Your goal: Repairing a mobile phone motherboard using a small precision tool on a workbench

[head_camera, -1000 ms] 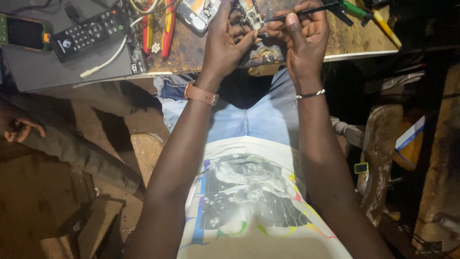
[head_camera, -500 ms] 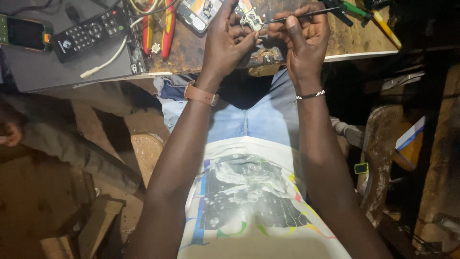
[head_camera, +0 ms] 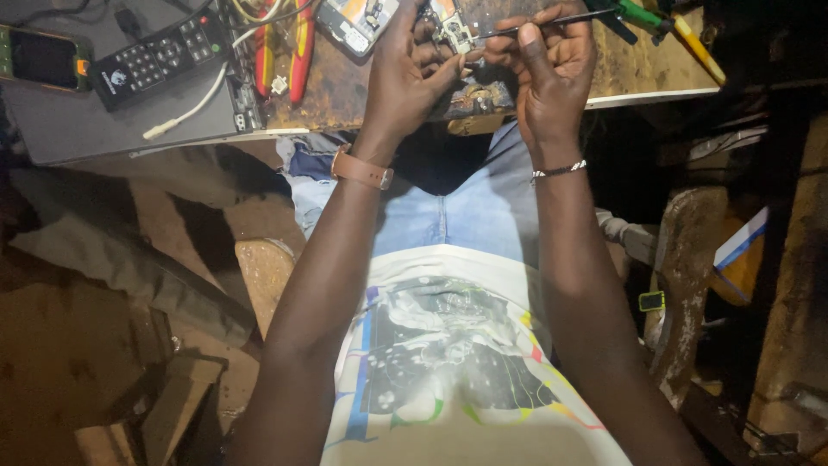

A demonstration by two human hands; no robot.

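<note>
My left hand (head_camera: pixel 412 73) grips a small circuit board (head_camera: pixel 452 30) at the front of a worn wooden workbench (head_camera: pixel 642 73). My right hand (head_camera: pixel 545 65) pinches a thin dark tool (head_camera: pixel 552 21) whose tip meets the board. A brown strap sits on my left wrist and a thin bracelet on my right wrist. An opened phone (head_camera: pixel 355 21) lies just left of my left hand.
Red-handled pliers (head_camera: pixel 283 47), a black keypad handset (head_camera: pixel 162 56), a white cable (head_camera: pixel 185 112) and a small phone (head_camera: pixel 43 59) lie at the left, partly on a grey box (head_camera: pixel 95 129). Green and yellow screwdrivers (head_camera: pixel 668 26) lie at the right. Timber pieces stand below.
A person's hand seen at the far left edge earlier is out of view now. My hands stay on the board and tool with hardly any shift.
</note>
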